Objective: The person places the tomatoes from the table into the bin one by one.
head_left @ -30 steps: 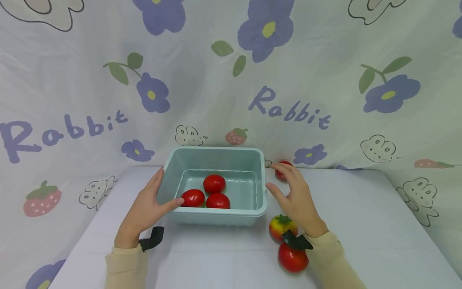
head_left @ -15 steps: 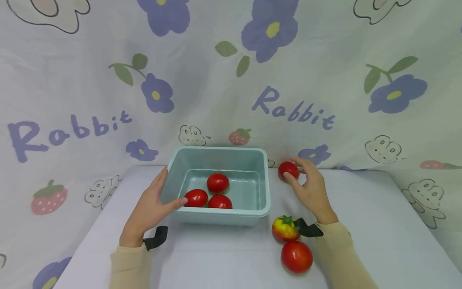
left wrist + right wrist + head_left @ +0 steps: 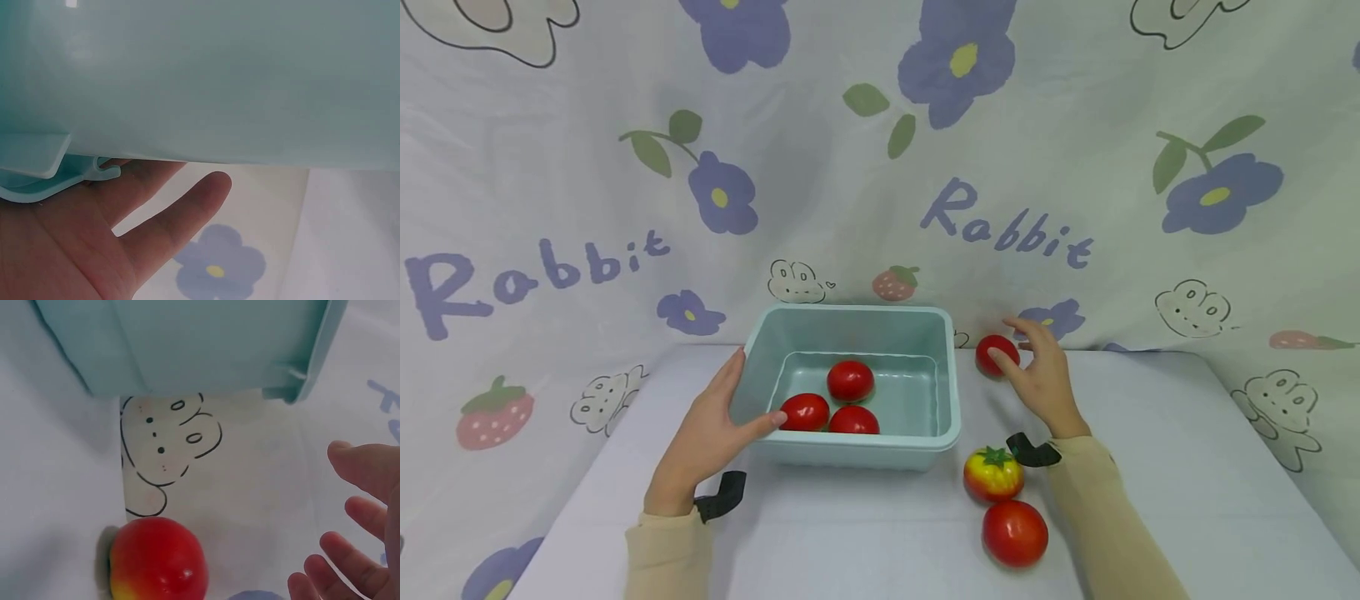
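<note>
Fruit (image 3: pixel 993 358), red and round, at the tabletop's (image 3: pixel 850 533) back edge, right of the box (image 3: pixel 857 442) | right hand (image 3: pixel 1045 379): spread, near the fruit | left hand (image 3: pixel 700 437): spread, touching the box's left side

Six tomatoes show: three red tomatoes (image 3: pixel 851 380) right of the left hand (image 3: pixel 700 437), one tomato (image 3: pixel 992 358) just beside the right hand (image 3: pixel 1047 383), one yellow-and-red tomato (image 3: pixel 993 477) and one red tomato (image 3: pixel 1015 534) nearer the wearer than that hand. Between the two hands stands one plastic basin (image 3: pixel 850 455).
</note>
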Demonstrator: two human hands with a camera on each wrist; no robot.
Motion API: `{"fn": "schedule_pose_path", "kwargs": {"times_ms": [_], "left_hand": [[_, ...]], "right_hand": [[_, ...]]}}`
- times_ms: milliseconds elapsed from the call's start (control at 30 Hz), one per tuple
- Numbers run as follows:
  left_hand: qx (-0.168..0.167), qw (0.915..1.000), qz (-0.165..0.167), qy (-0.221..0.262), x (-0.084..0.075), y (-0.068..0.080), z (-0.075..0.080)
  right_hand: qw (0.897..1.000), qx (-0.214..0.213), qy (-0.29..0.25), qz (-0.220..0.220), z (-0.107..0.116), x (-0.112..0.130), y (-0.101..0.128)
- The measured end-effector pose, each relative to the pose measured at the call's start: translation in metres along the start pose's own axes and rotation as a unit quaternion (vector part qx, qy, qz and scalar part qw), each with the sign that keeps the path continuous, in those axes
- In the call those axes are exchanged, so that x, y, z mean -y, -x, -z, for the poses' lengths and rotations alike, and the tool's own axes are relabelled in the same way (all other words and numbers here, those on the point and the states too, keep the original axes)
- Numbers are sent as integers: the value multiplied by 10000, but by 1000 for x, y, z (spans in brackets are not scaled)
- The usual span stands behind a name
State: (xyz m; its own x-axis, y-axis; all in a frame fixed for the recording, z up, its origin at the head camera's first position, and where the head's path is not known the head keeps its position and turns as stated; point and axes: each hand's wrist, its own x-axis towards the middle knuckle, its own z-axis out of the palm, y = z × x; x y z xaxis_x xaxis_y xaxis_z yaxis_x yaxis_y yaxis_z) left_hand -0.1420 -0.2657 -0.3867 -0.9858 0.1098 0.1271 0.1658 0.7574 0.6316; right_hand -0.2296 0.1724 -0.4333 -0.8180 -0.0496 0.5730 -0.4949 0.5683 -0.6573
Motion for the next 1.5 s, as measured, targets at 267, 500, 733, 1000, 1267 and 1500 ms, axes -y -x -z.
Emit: {"fn": "schedule_pose_path", "kwargs": {"times_ms": [267, 500, 733, 1000, 1267, 1500], "left_hand": [[-25, 10000, -30, 20, 0, 1, -1], [-14, 10000, -31, 0, 1, 2, 2], [-42, 10000, -74, -1, 1, 3, 2], [-58, 10000, -68, -26, 1, 1, 1], [-44, 10000, -44, -46, 1, 0, 1], [-38, 10000, -44, -25, 3, 0, -2]], "right_hand": [[9994, 148, -176, -251, -3, -14, -1], [9968, 266, -377, -650, -6, -26, -2], [9848, 746, -399, -1519, -12, -33, 1], [9781, 918, -479, -1805, -18, -43, 4], [9741, 1030, -525, -1945, -22, -52, 7], [9732, 1148, -246, -1975, -26, -59, 12]]}}
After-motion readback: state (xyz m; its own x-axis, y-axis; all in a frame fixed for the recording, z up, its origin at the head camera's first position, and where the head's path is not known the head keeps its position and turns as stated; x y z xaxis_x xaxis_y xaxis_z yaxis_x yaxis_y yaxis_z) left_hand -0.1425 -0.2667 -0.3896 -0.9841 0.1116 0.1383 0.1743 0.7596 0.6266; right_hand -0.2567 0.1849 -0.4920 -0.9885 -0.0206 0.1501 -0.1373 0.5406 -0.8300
